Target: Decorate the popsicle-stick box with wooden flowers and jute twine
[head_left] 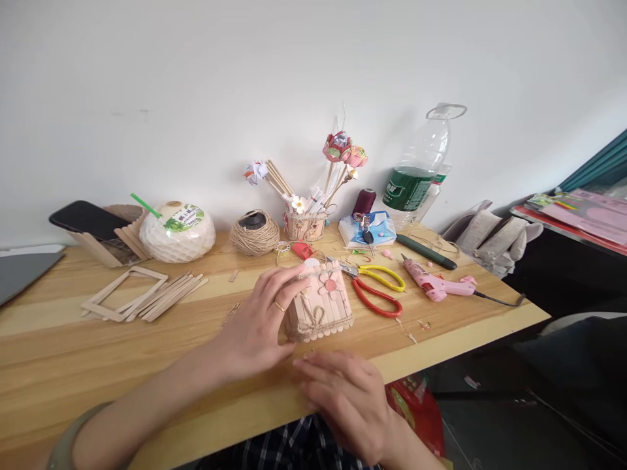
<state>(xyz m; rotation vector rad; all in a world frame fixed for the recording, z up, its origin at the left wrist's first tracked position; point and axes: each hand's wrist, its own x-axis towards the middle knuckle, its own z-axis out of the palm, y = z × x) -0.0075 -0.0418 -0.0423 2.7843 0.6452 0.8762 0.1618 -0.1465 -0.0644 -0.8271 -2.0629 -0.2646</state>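
A small box of wooden craft sticks point(330, 303) stands in the middle of the table, with a twine bow and a pink flower on its side. My left hand point(259, 316), a ring on one finger, grips it from the left, fingers over its top edge and thumb near its base. Nearer the front edge, my right hand point(345, 395) is just below the box and apart from it. Its fingers lie close together and are partly bent; what is under them, if anything, is hidden. Red and yellow handled scissors or pliers point(377, 294) lie right of the box.
A pink glue gun point(443, 287) with a cable lies right, near a dark green pen-like tool point(426, 252). Behind are a twine ball point(255, 238), a flower pot point(306, 225), tissues point(367, 230) and bottles point(416, 176). Left are loose sticks point(171, 297), stick frames point(105, 310) and a wrapped coconut point(181, 235).
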